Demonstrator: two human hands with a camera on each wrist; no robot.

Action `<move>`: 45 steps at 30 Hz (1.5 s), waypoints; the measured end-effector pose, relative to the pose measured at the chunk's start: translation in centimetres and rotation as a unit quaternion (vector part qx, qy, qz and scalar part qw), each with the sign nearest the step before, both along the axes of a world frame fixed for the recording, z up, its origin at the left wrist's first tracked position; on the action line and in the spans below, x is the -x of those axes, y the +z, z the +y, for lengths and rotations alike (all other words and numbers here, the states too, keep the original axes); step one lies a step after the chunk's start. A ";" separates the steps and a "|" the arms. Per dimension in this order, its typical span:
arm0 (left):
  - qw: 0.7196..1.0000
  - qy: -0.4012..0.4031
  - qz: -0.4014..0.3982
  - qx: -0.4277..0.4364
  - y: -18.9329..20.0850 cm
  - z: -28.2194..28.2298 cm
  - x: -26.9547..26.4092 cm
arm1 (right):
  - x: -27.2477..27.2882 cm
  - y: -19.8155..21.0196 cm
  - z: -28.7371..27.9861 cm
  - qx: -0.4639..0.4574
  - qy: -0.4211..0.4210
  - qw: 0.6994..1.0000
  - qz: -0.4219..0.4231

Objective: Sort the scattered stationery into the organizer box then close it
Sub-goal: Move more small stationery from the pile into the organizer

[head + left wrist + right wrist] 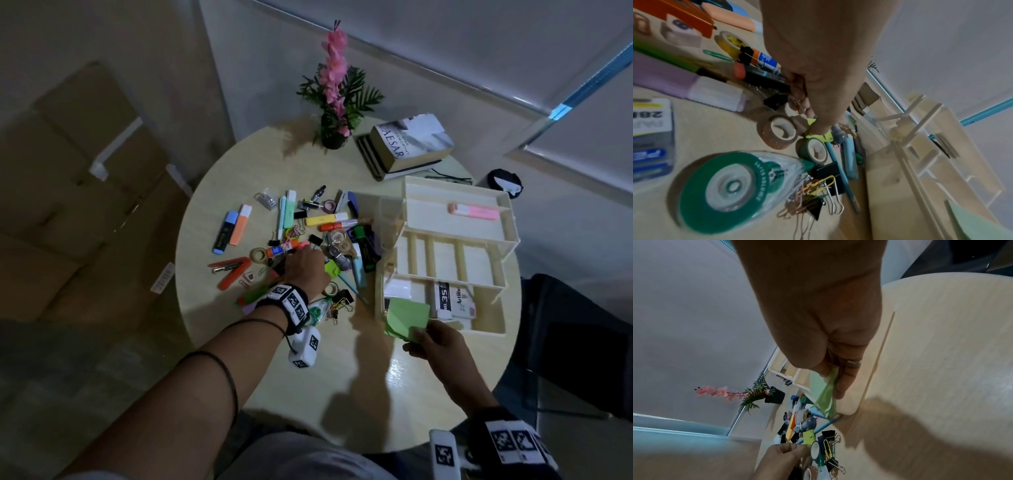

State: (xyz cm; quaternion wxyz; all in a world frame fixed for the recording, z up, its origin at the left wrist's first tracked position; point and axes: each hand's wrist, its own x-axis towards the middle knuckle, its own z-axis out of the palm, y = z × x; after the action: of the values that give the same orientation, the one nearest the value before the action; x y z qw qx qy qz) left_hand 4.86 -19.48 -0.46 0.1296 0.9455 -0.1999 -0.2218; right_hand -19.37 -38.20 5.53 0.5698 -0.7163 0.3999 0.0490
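Note:
Scattered stationery covers the middle of the round table. The cream organizer box stands open at the right, its tiers fanned out. A pink highlighter lies in the top tray and erasers in the bottom one. My right hand pinches a green sticky-note pad at the front of the bottom tier, as the right wrist view shows. My left hand is down in the pile with curled fingers, its thumb on a lime-green piece.
A potted pink flower and stacked books stand at the table's far side. Tape rolls, a green correction tape and binder clips lie near my left hand. Cardboard boxes sit on the floor at left.

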 end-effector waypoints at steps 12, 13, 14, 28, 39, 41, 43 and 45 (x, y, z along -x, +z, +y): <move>0.977 0.088 0.086 0.175 0.9 1.6 -0.1 | -2.0 -2.0 -3.6 -0.072 -0.112 0.991 -0.027; 0.968 0.106 0.093 0.206 1.5 1.5 0.4 | -2.5 -2.5 -4.3 -0.095 -0.131 0.986 -0.027; 0.959 0.122 0.106 0.234 2.2 1.3 0.9 | -3.0 -2.9 -4.9 -0.119 -0.145 0.982 -0.025; 0.904 0.173 0.224 0.321 5.2 -1.1 8.6 | -8.0 -6.8 -6.4 -0.062 -0.172 0.983 0.034; 0.910 0.175 0.188 0.327 4.8 -7.9 11.9 | -4.6 -3.6 -7.6 -0.105 0.006 0.993 -0.049; 0.907 0.188 0.176 0.333 4.5 -9.4 12.2 | -4.0 -2.5 -7.9 -0.142 0.075 0.986 -0.052; 0.903 0.206 0.166 0.339 4.2 -10.6 12.4 | -3.9 -2.9 -8.4 -0.159 0.075 0.982 -0.064; 0.917 0.208 0.129 0.314 3.9 -11.2 12.4 | -4.5 -3.9 -8.7 -0.180 0.016 0.982 -0.058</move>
State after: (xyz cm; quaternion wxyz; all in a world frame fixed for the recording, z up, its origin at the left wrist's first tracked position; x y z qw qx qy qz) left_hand -7.54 -30.65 3.46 0.4880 0.8395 -0.0393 -0.2358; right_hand -14.85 -46.95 1.61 0.7105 -0.6102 0.3393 0.0877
